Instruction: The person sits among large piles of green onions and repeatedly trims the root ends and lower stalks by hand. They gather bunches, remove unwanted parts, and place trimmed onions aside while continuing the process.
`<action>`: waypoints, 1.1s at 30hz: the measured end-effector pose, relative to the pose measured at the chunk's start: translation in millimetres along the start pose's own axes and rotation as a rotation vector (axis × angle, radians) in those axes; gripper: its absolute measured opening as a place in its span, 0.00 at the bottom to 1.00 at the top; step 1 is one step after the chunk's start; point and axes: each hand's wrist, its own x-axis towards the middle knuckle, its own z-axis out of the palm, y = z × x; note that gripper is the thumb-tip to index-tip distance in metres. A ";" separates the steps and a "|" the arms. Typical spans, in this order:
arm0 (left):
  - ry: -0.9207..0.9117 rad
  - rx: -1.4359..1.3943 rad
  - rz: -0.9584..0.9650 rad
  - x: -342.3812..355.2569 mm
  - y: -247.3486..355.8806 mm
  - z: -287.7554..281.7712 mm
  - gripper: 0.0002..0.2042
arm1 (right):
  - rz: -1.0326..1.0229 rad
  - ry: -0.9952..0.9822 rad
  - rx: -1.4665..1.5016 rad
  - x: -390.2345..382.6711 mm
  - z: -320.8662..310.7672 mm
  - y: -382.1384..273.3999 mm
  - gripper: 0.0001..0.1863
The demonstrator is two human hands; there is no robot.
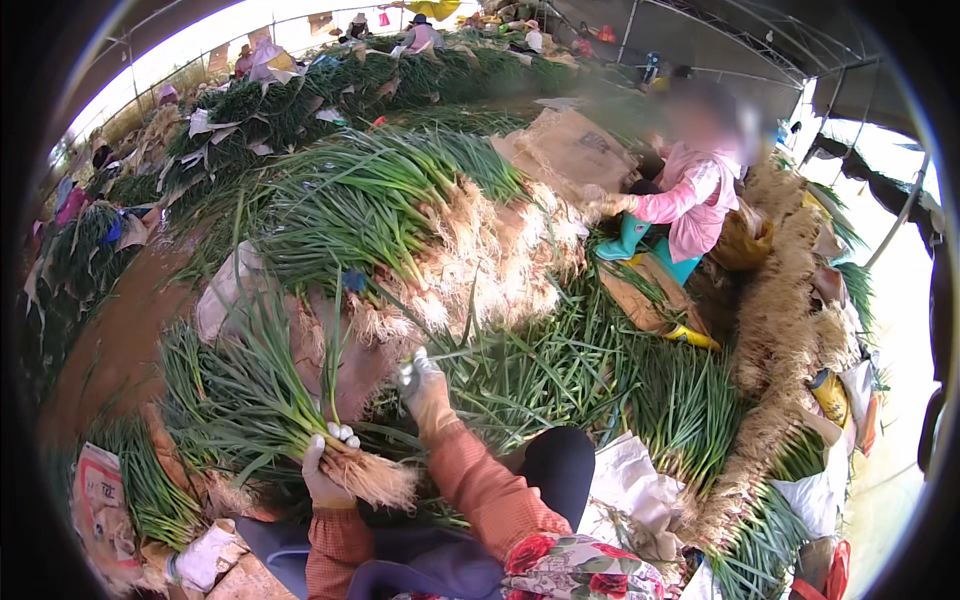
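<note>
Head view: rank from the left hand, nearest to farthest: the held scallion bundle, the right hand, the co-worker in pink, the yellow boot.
1. Scallion bundle: gripped in the left hand, near its roots.
2. Right hand: up and to the right, on a single stalk.
3. Yellow boot: right of centre, on the scallions.
4. Co-worker in pink: upper right, beyond the boot.

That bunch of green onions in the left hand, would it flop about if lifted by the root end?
Probably. The bunch of green onions fans out loosely above the left hand, so its long leaves would likely droop. It looks light for its size. The stringy roots may shed dirt.
</note>
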 end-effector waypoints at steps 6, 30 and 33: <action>0.353 0.104 -0.025 -13.3 5.2 -16.9 0.21 | -0.113 -0.857 -1.559 -26.0 7.3 -1.2 0.20; 0.126 0.371 -0.168 36.6 18.5 30.5 0.22 | -0.915 -0.594 -1.916 -37.1 31.2 -28.1 0.08; 0.109 0.184 -0.208 42.1 10.1 31.6 0.18 | -0.900 -0.743 -2.246 -45.0 10.7 -22.5 0.03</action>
